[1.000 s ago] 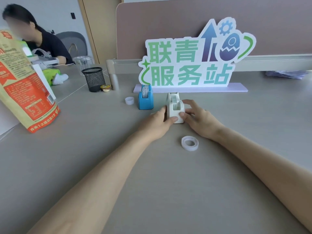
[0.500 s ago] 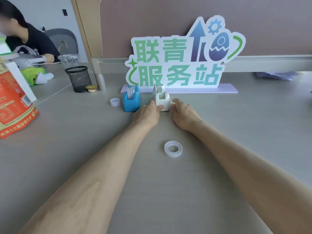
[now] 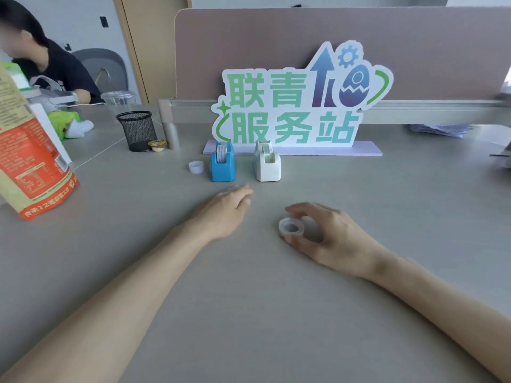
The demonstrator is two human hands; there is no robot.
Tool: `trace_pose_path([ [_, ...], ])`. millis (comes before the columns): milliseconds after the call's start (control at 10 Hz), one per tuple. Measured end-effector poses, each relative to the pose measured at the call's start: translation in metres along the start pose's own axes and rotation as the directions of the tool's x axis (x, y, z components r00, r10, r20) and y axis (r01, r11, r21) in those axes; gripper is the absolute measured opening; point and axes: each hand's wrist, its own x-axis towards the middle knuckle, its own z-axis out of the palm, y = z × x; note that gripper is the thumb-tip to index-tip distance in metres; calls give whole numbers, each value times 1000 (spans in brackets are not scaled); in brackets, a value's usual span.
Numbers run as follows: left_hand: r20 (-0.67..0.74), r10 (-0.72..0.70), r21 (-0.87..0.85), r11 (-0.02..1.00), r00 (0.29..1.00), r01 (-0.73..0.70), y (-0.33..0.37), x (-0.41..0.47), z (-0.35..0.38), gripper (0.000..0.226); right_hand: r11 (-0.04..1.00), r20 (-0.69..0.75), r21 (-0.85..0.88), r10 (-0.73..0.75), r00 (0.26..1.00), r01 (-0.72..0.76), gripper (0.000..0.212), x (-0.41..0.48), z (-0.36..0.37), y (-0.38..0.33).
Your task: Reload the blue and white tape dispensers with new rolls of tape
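The tape roll (image 3: 291,229) lies flat on the table (image 3: 387,194), near the white dispenser (image 3: 267,167) and blue dispenser (image 3: 222,168). Our right hand (image 3: 329,240) curls round its rim; our left hand (image 3: 224,212) rests relaxed, holding nothing. We'd best pinch the rim evenly and lift it level.

R hand (image 3: 333,241) round tape roll (image 3: 290,220)

The blue plastic tape dispenser (image 3: 222,168) stands left of the white plastic tape dispenser (image 3: 267,167) (apart). The clear tape roll (image 3: 290,229) lies before both.
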Motion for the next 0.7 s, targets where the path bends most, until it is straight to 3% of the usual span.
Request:
trace_pose_path([
  [100, -25, -15, 4, 1000, 1000, 15, 0, 0, 1, 38, 993, -91, -14, 112, 990, -113, 49, 26, 3, 15],
  [300, -41, -35, 5, 999, 999, 35, 1, 2, 1, 36, 917, -204, -36, 381, 902, -396, 52, 102, 12, 59],
  [500, -53, -43, 13, 999, 998, 44, 10, -4, -3, 37, 867, -174, -134, 457, 873, -480, 50, 132, 17, 63],
  [700, -141, -49, 85, 994, 989, 62, 17, -13, -1, 34, 886, -184, -188, 392, 901, -424, 36, 115, 26, 58],
])
